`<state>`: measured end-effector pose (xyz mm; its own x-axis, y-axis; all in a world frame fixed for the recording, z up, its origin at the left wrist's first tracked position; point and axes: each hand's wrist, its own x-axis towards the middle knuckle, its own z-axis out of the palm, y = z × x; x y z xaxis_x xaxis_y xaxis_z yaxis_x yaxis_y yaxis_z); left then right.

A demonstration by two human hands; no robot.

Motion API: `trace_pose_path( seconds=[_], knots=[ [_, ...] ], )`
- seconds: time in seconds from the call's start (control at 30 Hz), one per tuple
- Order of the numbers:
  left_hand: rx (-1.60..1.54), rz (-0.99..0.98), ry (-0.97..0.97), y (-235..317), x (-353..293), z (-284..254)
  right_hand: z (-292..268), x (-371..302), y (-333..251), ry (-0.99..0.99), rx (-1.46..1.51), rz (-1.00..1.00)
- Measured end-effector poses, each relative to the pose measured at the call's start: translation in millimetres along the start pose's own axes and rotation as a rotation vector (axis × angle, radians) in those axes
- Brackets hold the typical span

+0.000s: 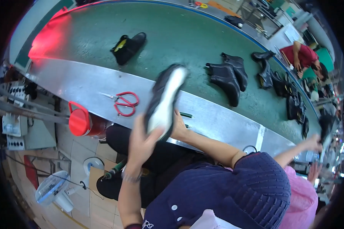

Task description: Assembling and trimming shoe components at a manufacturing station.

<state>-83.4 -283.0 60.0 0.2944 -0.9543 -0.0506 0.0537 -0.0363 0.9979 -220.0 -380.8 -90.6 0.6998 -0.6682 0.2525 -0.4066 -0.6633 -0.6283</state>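
A black shoe (166,101) is held up over the near metal edge of the bench, slightly blurred, its long white sole turned toward me. My left hand (142,145) is closed round its lower end, thumb on the sole. My right hand (179,128) grips the same end from the right, its fingers partly hidden behind the shoe. Scissors (122,102) with red handles lie on the metal edge, left of the shoe. Two thin green tools or pens (185,115) lie just right of my right hand, partly covered by my arm.
On the green bench surface (172,38) stand a black shoe (129,47), black ankle boots (227,78) and several more footwear at right. A red-lidded jug (79,120) and white fan (53,191) are at left. A co-worker in pink (300,191) reaches at right; another person (302,57) sits across.
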Motion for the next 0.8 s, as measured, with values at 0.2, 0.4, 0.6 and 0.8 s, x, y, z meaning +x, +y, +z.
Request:
trace_pose_path(
  seconds=[0.2,0.4,0.6,0.8],
  knots=[
    [-0.166,0.22,-0.348,-53.4,103.6,133.5,22.3,96.9,-35.7,0.102,-0.078,-0.148],
    [-0.123,0.313,-0.377,8.4,37.5,88.7,34.8,251.0,-33.7,0.235,0.146,0.04],
    [-0.175,0.082,0.002,29.3,-9.2,-7.5,48.0,339.5,18.0,0.133,0.13,0.036],
    [-0.096,-0.002,0.344,1.6,-55.7,-64.9,-50.3,304.1,-27.9,-0.072,0.583,-0.027]
  ],
)
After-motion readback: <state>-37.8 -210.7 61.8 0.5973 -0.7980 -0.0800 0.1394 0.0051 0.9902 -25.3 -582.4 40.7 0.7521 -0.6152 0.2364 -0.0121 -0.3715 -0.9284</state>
